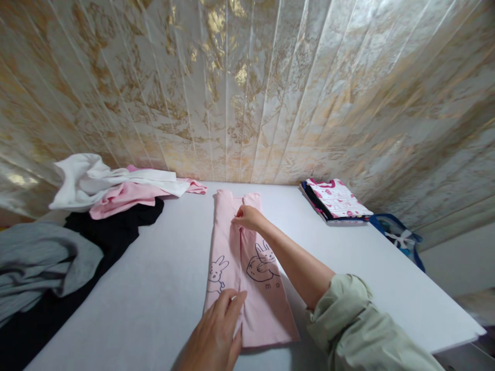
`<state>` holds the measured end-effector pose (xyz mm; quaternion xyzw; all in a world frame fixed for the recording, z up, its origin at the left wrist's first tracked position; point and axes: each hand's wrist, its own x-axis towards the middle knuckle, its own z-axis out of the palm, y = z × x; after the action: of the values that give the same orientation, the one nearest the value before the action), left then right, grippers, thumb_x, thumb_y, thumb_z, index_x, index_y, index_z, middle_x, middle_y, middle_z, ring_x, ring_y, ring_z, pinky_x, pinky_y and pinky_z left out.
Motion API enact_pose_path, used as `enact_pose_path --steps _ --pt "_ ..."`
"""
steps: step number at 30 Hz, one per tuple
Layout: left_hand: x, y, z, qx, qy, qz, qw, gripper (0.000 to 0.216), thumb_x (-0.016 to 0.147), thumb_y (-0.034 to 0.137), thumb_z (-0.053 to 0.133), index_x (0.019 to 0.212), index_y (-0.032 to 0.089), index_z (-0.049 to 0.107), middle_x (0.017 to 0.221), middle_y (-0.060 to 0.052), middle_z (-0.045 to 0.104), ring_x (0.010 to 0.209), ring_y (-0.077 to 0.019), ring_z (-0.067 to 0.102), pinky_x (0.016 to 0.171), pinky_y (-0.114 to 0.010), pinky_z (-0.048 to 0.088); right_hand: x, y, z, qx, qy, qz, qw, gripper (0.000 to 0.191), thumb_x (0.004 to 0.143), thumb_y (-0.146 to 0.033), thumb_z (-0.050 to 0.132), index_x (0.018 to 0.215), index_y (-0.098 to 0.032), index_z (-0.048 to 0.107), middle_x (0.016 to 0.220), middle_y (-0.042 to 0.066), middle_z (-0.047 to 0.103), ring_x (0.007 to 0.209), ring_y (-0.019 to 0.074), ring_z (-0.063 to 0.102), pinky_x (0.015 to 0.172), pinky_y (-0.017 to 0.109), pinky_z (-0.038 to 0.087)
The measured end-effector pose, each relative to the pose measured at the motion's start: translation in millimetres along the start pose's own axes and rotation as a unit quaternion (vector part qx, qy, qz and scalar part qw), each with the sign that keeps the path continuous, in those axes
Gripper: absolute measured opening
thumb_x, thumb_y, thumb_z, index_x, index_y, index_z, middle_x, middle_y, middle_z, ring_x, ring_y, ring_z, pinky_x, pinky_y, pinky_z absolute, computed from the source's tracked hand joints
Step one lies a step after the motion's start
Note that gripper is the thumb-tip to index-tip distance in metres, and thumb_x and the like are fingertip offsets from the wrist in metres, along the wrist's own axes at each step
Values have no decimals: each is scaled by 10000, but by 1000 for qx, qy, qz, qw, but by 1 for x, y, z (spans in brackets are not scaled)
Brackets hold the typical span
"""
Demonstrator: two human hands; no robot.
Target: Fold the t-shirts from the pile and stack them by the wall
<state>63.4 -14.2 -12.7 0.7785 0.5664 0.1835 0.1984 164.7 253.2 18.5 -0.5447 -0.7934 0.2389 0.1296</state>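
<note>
Tabletop [359, 263]: room L & R of shirt; R edge slants to lower-R corner; far edge meets patterned curtain [247, 93].
Pink shirt [228, 237]: folded lengthwise, lower ctr; R forearm [297, 257] hides part.
Right hand [251, 218]: fingers pinched on shirt nr top.
Left hand [214, 332]: touching lower shirt, cut off at bottom; can't tell if gripping.
Clothes pile [108, 226]: mid-L, cut off.
Folded stack [340, 201]: mid-R, by blue-edged bag [400, 236].
</note>
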Motion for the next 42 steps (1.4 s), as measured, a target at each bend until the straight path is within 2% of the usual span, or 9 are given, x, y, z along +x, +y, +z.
enact_pose_path --steps 4,10,16,22,25,28,31,35,42 --pt "-5 -1 1 -7 15 19 1000 669 760 1 389 1386 228 459 1292 -102 568 1160 -195 588 967 -305 514 -2 -2 2 17 -3 2 1000 154 779 -132 604 905 -145 693 812 38 715 680 126 617 590 195 396" --pt "-9 -6 8 17 55 46 997 627 784 85 469 1396 222 449 1273 -116 592 1135 -224 612 940 -316 539 -14 -7 3 0 16 -3 1000 199 829 -302 630 954 -149 654 861 74 711 723 163 613 614 235 391" --pt "-9 -8 14 38 50 59 996 682 747 64 481 1408 225 432 1289 -114 594 1141 -228 610 952 -324 533 -22 -7 8 23 6 -17 1000 143 878 -190 565 1010 -167 615 923 54 698 759 140 608 640 215 399" --pt "-16 -11 16 48 82 91 991 823 731 48 501 1491 250 256 1304 -100 606 1142 -236 609 965 -351 525 -36 -1 13 -86 44 -103 990 208 936 -209 490 1127 -218 573 1142 53 620 896 164 598 715 240 417" --pt "-21 -10 9 27 80 87 993 873 752 128 596 1510 255 184 1292 -97 619 1105 -240 629 933 -344 540 -47 -2 2 -103 71 -107 986 308 943 -222 486 1248 -233 528 1261 72 553 934 181 604 736 263 444" --pt "-20 -10 -13 8 70 50 996 763 789 291 654 1467 250 306 1294 -105 623 1103 -245 632 921 -338 539 -68 0 -13 -102 93 -114 984 349 949 -215 476 1297 -222 510 1285 97 532 992 193 601 781 287 470" --pt "-4 -17 -41 30 90 3 995 436 916 378 489 1327 232 504 1265 -95 637 1135 -230 611 968 -370 507 -105 7 -19 -103 70 -162 979 336 940 -187 471 1269 -209 537 1260 102 550 1082 203 570 850 314 481" --pt "43 -35 -62 80 99 -2 992 355 951 294 371 1213 191 588 1245 -92 638 1153 -219 587 1011 -403 470 -168 16 -8 -82 9 -228 970 336 869 -137 544 1192 -219 581 1173 84 597 1040 194 582 875 341 497" --pt "122 -55 -46 134 42 66 988 382 923 168 382 1264 140 553 1357 -144 561 1280 -232 500 1102 -419 372 -248 31 -9 -17 -52 -208 977 328 818 -224 634 1139 -275 590 1168 74 603 1052 222 570 910 373 497"
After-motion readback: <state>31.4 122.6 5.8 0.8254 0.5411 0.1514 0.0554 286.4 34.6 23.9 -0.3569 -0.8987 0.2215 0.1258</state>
